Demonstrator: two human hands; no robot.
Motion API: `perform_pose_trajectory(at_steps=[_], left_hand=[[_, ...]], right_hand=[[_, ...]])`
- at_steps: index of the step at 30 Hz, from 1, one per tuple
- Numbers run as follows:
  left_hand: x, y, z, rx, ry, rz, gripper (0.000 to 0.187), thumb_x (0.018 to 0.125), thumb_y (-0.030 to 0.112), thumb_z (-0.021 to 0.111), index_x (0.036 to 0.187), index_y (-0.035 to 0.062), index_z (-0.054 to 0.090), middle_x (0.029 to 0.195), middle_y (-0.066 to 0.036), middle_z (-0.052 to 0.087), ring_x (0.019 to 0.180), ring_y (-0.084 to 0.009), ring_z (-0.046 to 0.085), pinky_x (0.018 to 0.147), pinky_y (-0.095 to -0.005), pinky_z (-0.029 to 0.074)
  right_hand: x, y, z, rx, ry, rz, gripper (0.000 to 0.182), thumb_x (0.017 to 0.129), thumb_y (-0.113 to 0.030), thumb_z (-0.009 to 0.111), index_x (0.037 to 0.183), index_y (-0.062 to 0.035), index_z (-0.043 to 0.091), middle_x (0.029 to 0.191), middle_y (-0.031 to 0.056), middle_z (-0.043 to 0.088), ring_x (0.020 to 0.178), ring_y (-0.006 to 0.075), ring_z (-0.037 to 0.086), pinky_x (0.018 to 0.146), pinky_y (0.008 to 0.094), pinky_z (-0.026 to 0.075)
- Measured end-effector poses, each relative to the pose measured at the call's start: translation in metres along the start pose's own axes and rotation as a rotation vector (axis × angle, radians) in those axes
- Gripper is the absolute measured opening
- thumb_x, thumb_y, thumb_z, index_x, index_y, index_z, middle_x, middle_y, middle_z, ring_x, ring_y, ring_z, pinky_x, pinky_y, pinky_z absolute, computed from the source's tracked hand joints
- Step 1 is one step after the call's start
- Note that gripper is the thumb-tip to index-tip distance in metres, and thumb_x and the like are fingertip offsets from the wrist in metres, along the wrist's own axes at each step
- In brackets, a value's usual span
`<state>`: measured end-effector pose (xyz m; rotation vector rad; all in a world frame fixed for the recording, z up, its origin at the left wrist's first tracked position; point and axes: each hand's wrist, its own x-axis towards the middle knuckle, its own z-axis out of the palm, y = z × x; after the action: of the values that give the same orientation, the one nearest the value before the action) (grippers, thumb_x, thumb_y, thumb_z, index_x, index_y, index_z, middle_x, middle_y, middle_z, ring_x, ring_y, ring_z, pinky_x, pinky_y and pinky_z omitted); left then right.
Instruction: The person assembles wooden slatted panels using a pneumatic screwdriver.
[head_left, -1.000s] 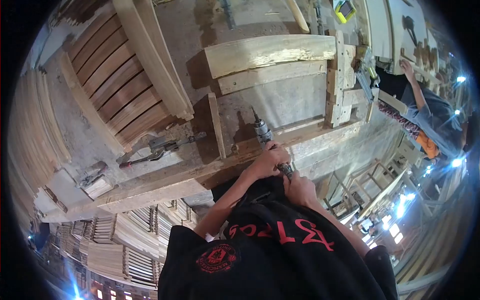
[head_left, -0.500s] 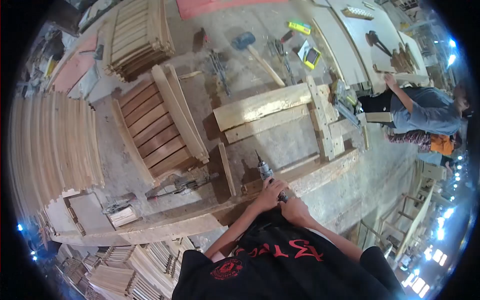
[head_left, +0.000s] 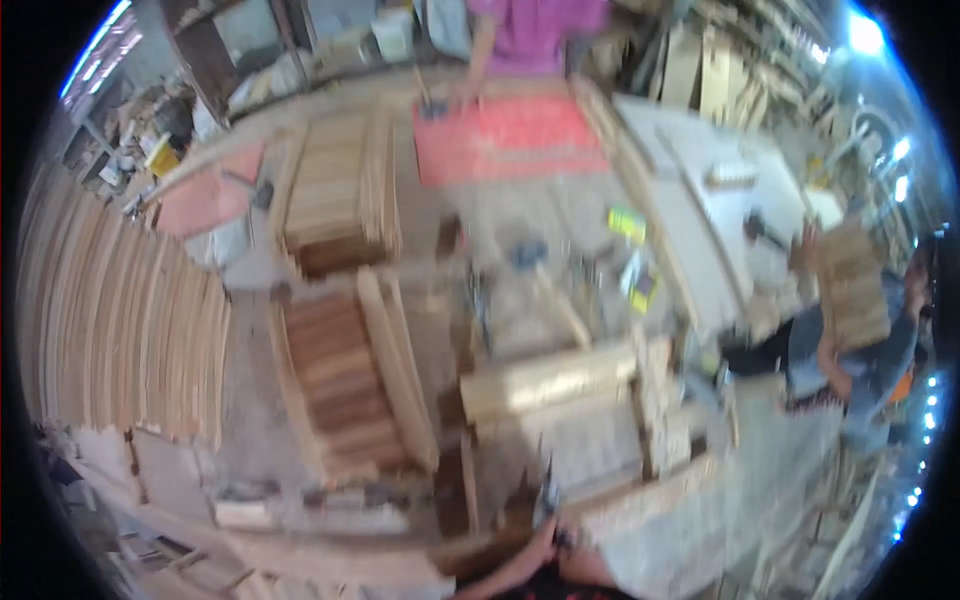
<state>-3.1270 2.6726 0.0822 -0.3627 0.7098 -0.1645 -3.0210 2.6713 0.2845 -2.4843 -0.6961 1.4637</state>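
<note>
- The drill (head_left: 546,500) stands at the bottom middle of the view, its tip pointing up and away from the person, at the near edge of the workbench (head_left: 520,250).
- The left hand (head_left: 538,547) is around the lower part of the drill; the fingers look closed on it, but the picture is very blurred and the hand is cut by the bottom edge.
- The right hand (head_left: 580,568) is just beside the left one, at the back end of the drill; I cannot tell if its fingers are closed or apart.
- Just beyond the drill lies a frame of pale wooden boards (head_left: 548,385), with a short upright post (head_left: 660,410) at its right end.
- A narrow wooden strip (head_left: 468,482) lies just to the left of the drill.
- Further left there is a slatted wooden panel (head_left: 345,385), and behind it a stack of slats (head_left: 338,190).
- A red sheet (head_left: 510,138) covers the far part of the bench, and a person in a purple shirt (head_left: 530,25) stands behind it.
- At the right side a person in a blue shirt (head_left: 860,355) holds a bundle of wood pieces (head_left: 850,285).
- Small yellow tools (head_left: 628,222) lie in the middle of the bench, too blurred to identify.
- Many curved slats (head_left: 120,310) are stacked at the far left.
</note>
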Motion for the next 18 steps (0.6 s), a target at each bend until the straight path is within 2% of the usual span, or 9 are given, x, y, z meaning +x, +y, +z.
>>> perform_pose_trajectory(at_steps=[1,3,9,18], left_hand=[[0.001,0.006,0.003,0.092,0.123,-0.094,0.039,0.099,0.034,0.055,0.066,0.0138,0.052,0.061,-0.008,0.052,0.062,-0.0253,0.054,0.065,-0.0396,0.051],[0.001,0.040,0.038,0.200,0.191,-0.096,0.037,0.099,0.034,0.055,0.068,0.0135,0.053,0.063,-0.008,0.052,0.064,-0.0251,0.055,0.066,-0.0394,0.051],[0.013,0.128,0.114,0.325,0.231,0.023,0.032,0.099,0.034,0.055,0.074,0.0129,0.054,0.069,-0.008,0.054,0.068,-0.0244,0.055,0.067,-0.0388,0.051],[0.024,0.173,0.133,0.394,0.225,0.070,0.027,0.099,0.034,0.055,0.084,0.0119,0.057,0.078,-0.008,0.056,0.073,-0.0235,0.057,0.069,-0.0378,0.051]], right_hand=[[0.017,-0.014,-0.013,0.042,0.023,0.069,0.057,0.101,-0.029,0.043,0.150,-0.0028,0.030,0.145,0.0332,0.039,0.118,0.0516,0.053,0.098,0.0628,0.041],[0.049,-0.039,-0.043,0.096,0.073,0.139,0.056,0.101,-0.028,0.044,0.149,-0.0027,0.032,0.143,0.0322,0.040,0.116,0.0501,0.053,0.097,0.0616,0.041],[0.114,-0.065,-0.087,0.188,0.121,0.180,0.051,0.100,-0.027,0.044,0.145,-0.0023,0.036,0.136,0.0293,0.043,0.110,0.0455,0.054,0.092,0.0578,0.042],[0.151,-0.059,-0.094,0.250,0.140,0.172,0.045,0.099,-0.025,0.046,0.138,-0.0017,0.042,0.126,0.0249,0.048,0.101,0.0387,0.055,0.085,0.0521,0.044]])
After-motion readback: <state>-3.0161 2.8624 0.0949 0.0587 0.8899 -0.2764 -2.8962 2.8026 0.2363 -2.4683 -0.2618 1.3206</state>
